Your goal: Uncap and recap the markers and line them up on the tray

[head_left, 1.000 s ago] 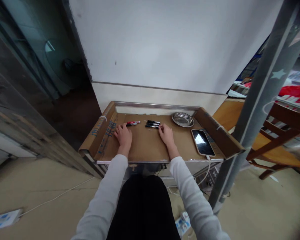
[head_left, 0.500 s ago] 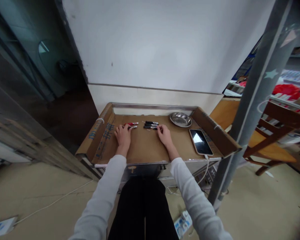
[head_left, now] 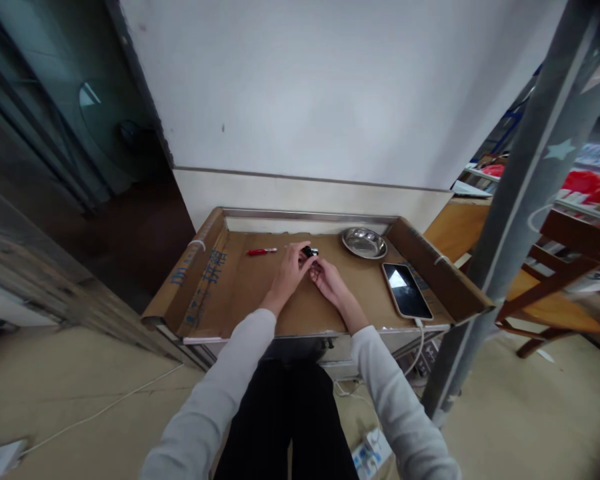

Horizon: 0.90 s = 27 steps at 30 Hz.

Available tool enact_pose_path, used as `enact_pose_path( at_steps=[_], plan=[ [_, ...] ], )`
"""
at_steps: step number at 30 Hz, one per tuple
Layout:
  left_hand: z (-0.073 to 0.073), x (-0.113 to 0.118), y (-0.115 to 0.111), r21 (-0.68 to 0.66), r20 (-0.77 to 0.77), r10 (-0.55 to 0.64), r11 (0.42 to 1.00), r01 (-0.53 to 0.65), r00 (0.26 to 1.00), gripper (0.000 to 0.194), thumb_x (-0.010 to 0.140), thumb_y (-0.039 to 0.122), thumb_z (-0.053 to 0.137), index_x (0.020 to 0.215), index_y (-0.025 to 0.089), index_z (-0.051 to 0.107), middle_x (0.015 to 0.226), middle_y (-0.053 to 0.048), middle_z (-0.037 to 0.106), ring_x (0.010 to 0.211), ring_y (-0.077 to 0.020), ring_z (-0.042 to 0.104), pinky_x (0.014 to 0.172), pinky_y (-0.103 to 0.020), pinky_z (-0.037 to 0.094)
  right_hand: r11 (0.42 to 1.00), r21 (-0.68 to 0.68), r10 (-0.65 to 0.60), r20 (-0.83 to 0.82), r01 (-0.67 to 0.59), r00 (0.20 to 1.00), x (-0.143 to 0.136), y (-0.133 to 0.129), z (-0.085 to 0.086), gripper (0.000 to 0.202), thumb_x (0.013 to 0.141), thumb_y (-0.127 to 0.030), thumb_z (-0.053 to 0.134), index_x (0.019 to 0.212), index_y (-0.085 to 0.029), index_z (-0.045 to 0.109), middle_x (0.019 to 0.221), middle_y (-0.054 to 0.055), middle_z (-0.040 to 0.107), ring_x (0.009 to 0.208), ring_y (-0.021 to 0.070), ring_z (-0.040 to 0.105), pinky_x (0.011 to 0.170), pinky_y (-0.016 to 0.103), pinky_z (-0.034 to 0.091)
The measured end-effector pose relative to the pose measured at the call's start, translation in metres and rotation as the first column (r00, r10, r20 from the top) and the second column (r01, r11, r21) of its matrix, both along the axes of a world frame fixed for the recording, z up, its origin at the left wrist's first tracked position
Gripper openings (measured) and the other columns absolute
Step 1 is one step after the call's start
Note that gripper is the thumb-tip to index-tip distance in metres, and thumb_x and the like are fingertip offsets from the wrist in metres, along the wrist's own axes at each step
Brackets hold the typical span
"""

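Both my hands meet over the middle of the cardboard-lined table (head_left: 240, 293). My left hand (head_left: 286, 270) is closed around a bunch of short black pens (head_left: 311, 251), whose ends show between the fingers. Close beside it, my right hand (head_left: 330, 280) has its fingers curled and pinched against the near end of the same bunch. The fingers partly cover the pens, so their number cannot be made out. A red pen (head_left: 261, 251) with a pale end lies on the cardboard to the left of my hands.
Toward the back right sits a round metal dish (head_left: 364, 243). A phone (head_left: 407, 291) with a white cable (head_left: 420, 343) lies at the right front. Raised cardboard flaps (head_left: 440, 270) border the sides, and a grey metal post (head_left: 510, 213) stands just right of the table.
My left hand has left the red pen and moved right to the black pens. The black pens, which lay in a row, are now gathered between my hands.
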<state>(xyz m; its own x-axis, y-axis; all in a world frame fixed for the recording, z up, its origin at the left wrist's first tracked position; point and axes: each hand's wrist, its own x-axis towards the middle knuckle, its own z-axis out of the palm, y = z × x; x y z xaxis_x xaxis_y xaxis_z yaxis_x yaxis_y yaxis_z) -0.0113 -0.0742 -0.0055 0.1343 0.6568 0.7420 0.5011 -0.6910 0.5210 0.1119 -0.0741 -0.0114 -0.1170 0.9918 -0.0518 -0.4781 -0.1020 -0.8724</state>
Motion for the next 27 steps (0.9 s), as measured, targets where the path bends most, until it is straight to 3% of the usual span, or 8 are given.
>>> enact_pose_path(
  at_steps=[2, 9, 16, 22, 27],
  plan=[
    [-0.002, 0.004, 0.004, -0.006, 0.032, -0.008, 1.0, 0.008, 0.999, 0.042, 0.087, 0.038, 0.048, 0.124, 0.021, 0.041, 0.107, -0.008, 0.053, 0.086, -0.0131, 0.058, 0.082, -0.027, 0.048, 0.999, -0.043, 0.007, -0.063, -0.009, 0.998, 0.002, 0.0, 0.002, 0.011, 0.079, -0.023, 0.054, 0.072, -0.017, 0.059, 0.06, -0.002, 0.06, 0.049, 0.007, 0.05, 0.048, 0.019, 0.042],
    [0.006, -0.006, -0.002, -0.059, -0.112, -0.046, 0.997, 0.04, 0.993, 0.036, 0.091, 0.031, 0.041, 0.127, 0.027, 0.045, 0.11, -0.005, 0.054, 0.1, -0.0143, 0.056, 0.09, -0.026, 0.043, 0.992, -0.1, 0.06, -0.111, -0.071, 0.992, 0.008, 0.003, -0.002, 0.015, 0.081, -0.017, 0.05, 0.074, -0.017, 0.063, 0.067, 0.002, 0.065, 0.056, 0.0101, 0.058, 0.058, 0.021, 0.052],
    [0.006, -0.014, 0.0, -0.073, 0.129, 0.096, 0.994, -0.087, 0.987, 0.04, 0.091, 0.036, 0.041, 0.128, 0.023, 0.044, 0.107, -0.007, 0.06, 0.091, -0.0153, 0.058, 0.084, -0.029, 0.046, 0.993, -0.096, 0.052, -0.179, -0.071, 0.982, 0.013, 0.0, -0.002, 0.02, 0.08, -0.012, 0.048, 0.083, -0.014, 0.067, 0.09, 0.005, 0.07, 0.081, 0.0107, 0.065, 0.079, 0.019, 0.053],
    [0.003, -0.012, -0.001, -0.108, -0.027, -0.09, 0.99, 0.086, 0.996, 0.033, 0.089, 0.031, 0.045, 0.121, 0.024, 0.052, 0.105, -0.005, 0.062, 0.095, -0.015, 0.059, 0.087, -0.028, 0.045, 0.991, -0.116, 0.045, -0.207, -0.07, 0.977, 0.01, 0.001, -0.003, 0.017, 0.079, -0.009, 0.051, 0.079, -0.015, 0.067, 0.082, 0.001, 0.07, 0.076, 0.0084, 0.065, 0.077, 0.016, 0.054],
    [0.005, -0.015, 0.0, -0.109, 0.259, 0.031, 0.994, -0.003, 0.965, 0.028, 0.088, 0.033, 0.048, 0.11, 0.019, 0.056, 0.104, -0.007, 0.062, 0.089, -0.0137, 0.06, 0.08, -0.026, 0.048, 0.991, -0.082, 0.086, -0.218, -0.106, 0.972, 0.011, 0.001, -0.002, 0.017, 0.078, -0.01, 0.053, 0.085, -0.014, 0.068, 0.089, 0.002, 0.07, 0.081, 0.0094, 0.065, 0.083, 0.017, 0.053]
  ],
)
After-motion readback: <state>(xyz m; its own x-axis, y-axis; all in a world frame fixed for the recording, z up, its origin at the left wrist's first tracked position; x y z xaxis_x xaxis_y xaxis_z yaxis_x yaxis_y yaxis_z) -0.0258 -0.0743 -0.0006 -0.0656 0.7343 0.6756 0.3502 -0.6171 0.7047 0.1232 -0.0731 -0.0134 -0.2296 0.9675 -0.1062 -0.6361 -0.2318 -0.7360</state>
